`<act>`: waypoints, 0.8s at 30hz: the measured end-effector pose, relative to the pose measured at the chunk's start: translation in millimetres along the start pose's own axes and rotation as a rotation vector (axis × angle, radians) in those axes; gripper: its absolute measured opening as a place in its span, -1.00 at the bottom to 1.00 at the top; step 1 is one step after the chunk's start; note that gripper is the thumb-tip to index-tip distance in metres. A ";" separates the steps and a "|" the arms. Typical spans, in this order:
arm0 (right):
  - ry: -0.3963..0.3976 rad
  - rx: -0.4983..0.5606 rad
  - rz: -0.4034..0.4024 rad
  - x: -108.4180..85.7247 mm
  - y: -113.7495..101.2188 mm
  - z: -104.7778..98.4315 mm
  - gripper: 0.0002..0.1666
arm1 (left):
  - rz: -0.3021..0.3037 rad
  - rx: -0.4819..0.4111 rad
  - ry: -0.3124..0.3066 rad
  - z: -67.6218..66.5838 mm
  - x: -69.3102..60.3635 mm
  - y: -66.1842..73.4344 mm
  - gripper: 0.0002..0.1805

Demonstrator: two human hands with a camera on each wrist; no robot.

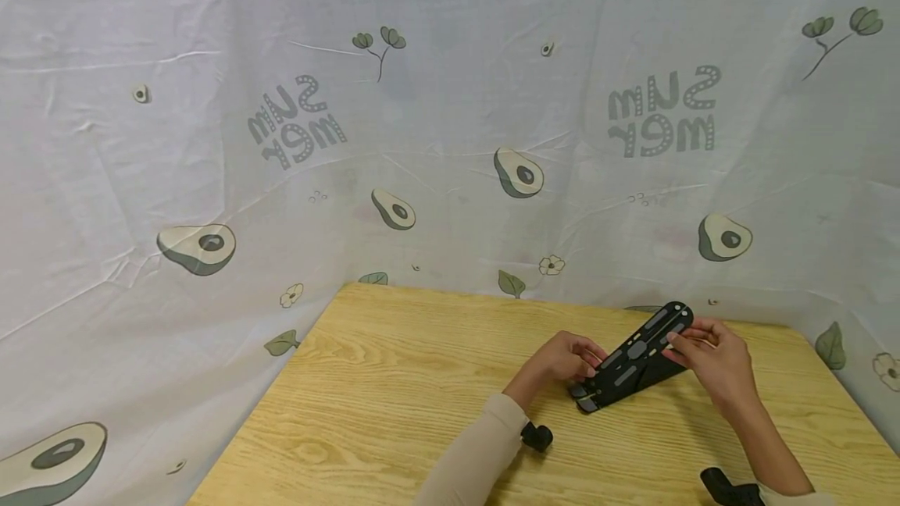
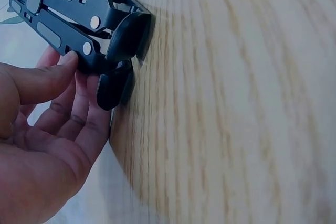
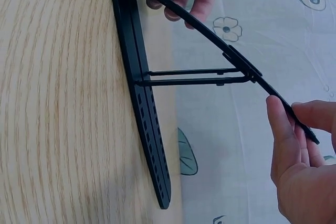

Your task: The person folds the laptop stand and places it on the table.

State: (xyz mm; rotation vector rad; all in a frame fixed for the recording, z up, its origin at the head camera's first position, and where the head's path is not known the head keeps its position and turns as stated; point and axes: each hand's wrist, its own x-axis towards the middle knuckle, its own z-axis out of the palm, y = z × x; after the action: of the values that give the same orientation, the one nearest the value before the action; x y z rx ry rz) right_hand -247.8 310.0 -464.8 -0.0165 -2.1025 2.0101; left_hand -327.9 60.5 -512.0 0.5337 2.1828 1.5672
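Observation:
A black folding laptop stand (image 1: pixel 637 351) stands propped up on the wooden table, its upper plate sloping up to the right. My left hand (image 1: pixel 566 358) holds the low hinged end, thumb on the plate's edge and fingers behind it in the left wrist view. Two curved front lips (image 2: pixel 126 38) show there, close to the tabletop. With thumb and fingers, my right hand (image 1: pixel 723 361) pinches the raised end of the plate. From the right wrist view, the slotted base (image 3: pixel 144 114) lies along the table, and thin support struts (image 3: pixel 194 81) link it to the plate.
The light wooden table (image 1: pixel 366 397) reaches back to a hanging pale sheet (image 1: pixel 436 115) printed with avocados, leaves and lettering. The stand is near the table's back right edge. A black strap-on device (image 1: pixel 537 437) sits at the left wrist, another (image 1: pixel 727 486) at the right.

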 end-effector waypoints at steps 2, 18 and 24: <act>0.000 -0.001 0.005 -0.4 -0.6 0.4 -0.54 | 0.006 0.012 -0.011 -1.6 1.1 -0.4 -0.68; 0.023 0.025 0.044 -6.3 -2.7 5.8 -0.54 | 0.008 -0.055 -0.085 -12.1 8.3 -1.5 -0.66; 0.042 0.048 0.050 -9.9 -4.2 9.8 -0.56 | 0.007 -0.072 -0.099 -14.2 9.0 -1.2 -0.66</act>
State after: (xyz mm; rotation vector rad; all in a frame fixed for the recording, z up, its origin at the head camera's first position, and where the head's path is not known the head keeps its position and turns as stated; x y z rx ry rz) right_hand -239.3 298.5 -462.5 -0.1037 -2.0472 2.0696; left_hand -343.1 53.6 -509.9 0.5846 2.0452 1.5825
